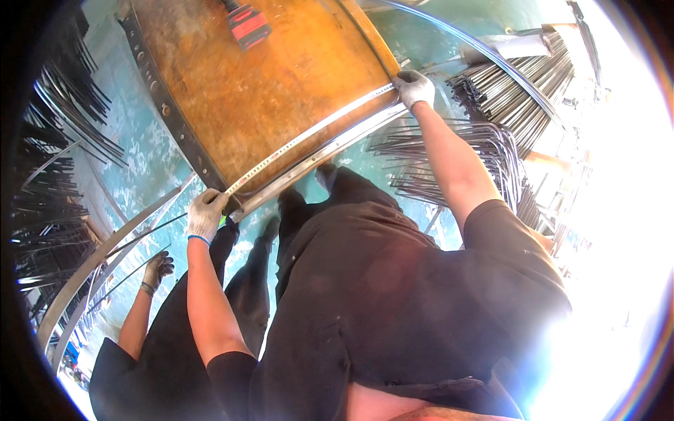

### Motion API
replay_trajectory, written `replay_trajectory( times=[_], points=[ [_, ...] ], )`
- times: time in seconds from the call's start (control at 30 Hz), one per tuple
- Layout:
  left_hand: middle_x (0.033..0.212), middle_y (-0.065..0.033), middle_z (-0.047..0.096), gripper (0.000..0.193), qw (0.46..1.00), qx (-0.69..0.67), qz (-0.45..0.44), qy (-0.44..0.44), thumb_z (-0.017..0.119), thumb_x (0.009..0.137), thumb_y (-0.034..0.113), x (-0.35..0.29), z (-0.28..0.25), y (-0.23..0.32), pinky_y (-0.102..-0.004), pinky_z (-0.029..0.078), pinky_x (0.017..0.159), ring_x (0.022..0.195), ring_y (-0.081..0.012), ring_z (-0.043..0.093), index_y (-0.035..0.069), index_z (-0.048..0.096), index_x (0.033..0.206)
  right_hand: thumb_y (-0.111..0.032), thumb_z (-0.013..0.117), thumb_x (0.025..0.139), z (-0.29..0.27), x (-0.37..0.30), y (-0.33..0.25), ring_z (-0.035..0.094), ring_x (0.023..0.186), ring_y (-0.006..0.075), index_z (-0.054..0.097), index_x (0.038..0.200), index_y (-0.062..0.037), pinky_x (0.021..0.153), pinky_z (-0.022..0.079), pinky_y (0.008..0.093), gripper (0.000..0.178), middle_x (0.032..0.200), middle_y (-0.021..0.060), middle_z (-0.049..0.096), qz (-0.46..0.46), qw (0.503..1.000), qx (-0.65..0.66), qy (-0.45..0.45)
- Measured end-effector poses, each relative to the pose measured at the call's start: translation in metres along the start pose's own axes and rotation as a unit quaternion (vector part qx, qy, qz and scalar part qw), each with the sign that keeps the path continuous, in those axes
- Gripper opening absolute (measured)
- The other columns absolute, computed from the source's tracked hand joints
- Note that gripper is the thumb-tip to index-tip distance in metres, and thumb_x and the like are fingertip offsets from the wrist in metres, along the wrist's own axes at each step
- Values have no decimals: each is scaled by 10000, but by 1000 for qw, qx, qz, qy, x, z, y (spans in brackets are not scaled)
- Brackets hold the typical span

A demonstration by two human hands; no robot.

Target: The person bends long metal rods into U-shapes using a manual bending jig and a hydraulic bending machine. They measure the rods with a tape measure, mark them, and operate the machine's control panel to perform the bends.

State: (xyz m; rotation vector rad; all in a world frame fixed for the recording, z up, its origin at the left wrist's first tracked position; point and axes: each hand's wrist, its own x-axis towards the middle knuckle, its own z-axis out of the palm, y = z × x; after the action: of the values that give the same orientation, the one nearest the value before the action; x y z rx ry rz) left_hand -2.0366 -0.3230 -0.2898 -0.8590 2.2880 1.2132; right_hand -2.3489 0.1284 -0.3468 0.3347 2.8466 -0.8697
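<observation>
A pale tape measure is stretched along the near side of a rusty orange-brown metal plate. My left hand, in a light work glove, is closed on the tape at the plate's near left corner. At the right end, my gloved right hand grips the tape by the plate's right edge. The blade runs slightly bowed between both hands. Just in front of it lies a metal edge strip. A bit of green shows under my left hand; what it belongs to is hidden.
A red and black power tool rests on the plate's far part. A dark drilled bar borders its left side. Bundles of metal rods lie right, more left. A co-worker's gloved hand is beside curved strips.
</observation>
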Motion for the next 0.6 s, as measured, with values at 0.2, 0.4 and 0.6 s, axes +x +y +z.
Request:
replay_trajectory(
  times=[0.2,0.4,0.6],
  points=[
    [820,-177,692,357,998,68,8,-14,624,833,373,6,-6,-7,-385,508,749,794,-313,679,38,717,915,-279,776,766,2,7,11,718,903,194,769,990,-123,846,536,310,273,956,81,748,7,1000,-28,3],
    [773,-159,680,411,996,75,-37,-36,639,822,397,8,-10,-15,-360,499,708,736,-257,664,-3,713,886,-258,780,773,5,12,14,713,897,185,764,1000,-118,848,527,303,268,954,80,749,-30,998,-52,3],
    [898,-203,691,460,985,145,-86,-24,623,830,452,16,-10,-29,-400,500,796,873,-332,666,19,721,948,-222,782,781,3,11,7,711,907,178,756,1027,-110,845,526,296,271,969,78,752,-31,998,-60,-7]
  ],
)
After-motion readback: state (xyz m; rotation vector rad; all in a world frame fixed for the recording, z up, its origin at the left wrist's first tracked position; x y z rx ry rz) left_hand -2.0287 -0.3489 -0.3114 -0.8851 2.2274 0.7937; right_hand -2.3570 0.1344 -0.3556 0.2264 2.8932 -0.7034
